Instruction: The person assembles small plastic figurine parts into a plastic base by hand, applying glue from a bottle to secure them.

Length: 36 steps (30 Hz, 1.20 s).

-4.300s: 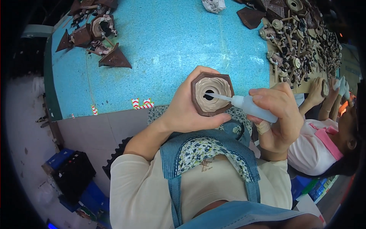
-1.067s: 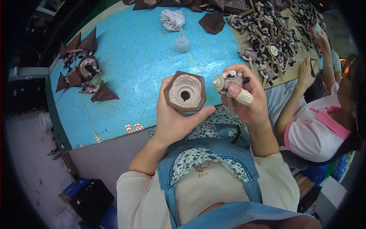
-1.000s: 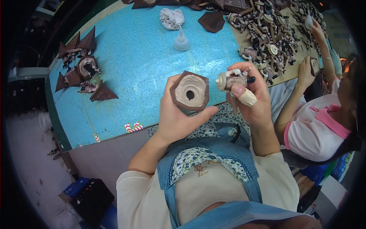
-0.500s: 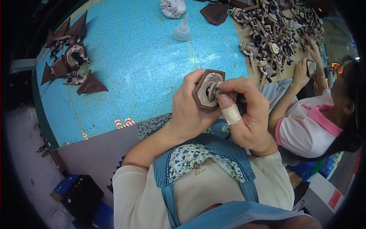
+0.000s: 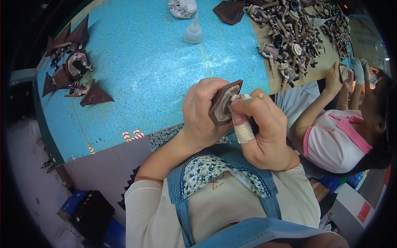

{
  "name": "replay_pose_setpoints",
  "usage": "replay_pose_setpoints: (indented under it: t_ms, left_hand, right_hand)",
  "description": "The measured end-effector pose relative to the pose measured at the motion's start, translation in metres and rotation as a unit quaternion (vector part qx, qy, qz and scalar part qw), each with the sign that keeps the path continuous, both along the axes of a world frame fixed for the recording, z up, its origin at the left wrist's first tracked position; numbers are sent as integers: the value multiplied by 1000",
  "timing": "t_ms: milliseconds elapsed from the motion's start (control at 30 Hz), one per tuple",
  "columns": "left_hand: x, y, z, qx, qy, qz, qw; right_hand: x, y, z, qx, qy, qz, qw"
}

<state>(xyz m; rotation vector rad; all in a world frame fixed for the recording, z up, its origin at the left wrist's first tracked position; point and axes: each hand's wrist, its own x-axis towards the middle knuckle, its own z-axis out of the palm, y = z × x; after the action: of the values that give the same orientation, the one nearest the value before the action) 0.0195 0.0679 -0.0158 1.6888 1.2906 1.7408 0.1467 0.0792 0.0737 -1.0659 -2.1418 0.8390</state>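
Note:
A dark brown angular piece (image 5: pixel 223 103) with a beige, ridged hollow is gripped by my left hand (image 5: pixel 202 113), tilted so that its hollow faces right. My right hand (image 5: pixel 264 128) has tape wrapped round its thumb. Its thumb and index finger pinch a small pale figure part (image 5: pixel 247 96) against the hollow. Most of that part lies hidden behind my fingers, so I cannot tell its full shape. Both hands are above the table's near edge, in front of my apron.
A clear squeeze bottle (image 5: pixel 193 33) and a crumpled white cloth (image 5: pixel 182 8) are on the blue table (image 5: pixel 136 66). Brown pieces with figures (image 5: pixel 78 64) sit at the left. Small figures (image 5: pixel 295 45) are heaped at the right. A co-worker (image 5: pixel 335 136) sits right, holding a similar piece.
The brown piece has turned in my left hand, its hollow now facing further right. My right hand has shifted slightly left and down. The co-worker's hands have moved closer together.

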Motion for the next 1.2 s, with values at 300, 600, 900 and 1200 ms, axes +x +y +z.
replay_pose_setpoints:
  t_ms: [300,600,900,1200]
  left_hand:
    - [5,0,4,13,52,1,999]
    - [-2,11,2,43,79,-35,995]
    - [-1,5,10,-30,31,-88,995]
    - [-18,3,31,-284,-91,-267,916]
  right_hand:
    - [1,-11,-2,30,-25,-19,999]
    - [8,-3,-3,26,-25,8,999]
    - [13,5,2,-7,-5,34,999]
    - [32,50,4,47,-11,214,976]
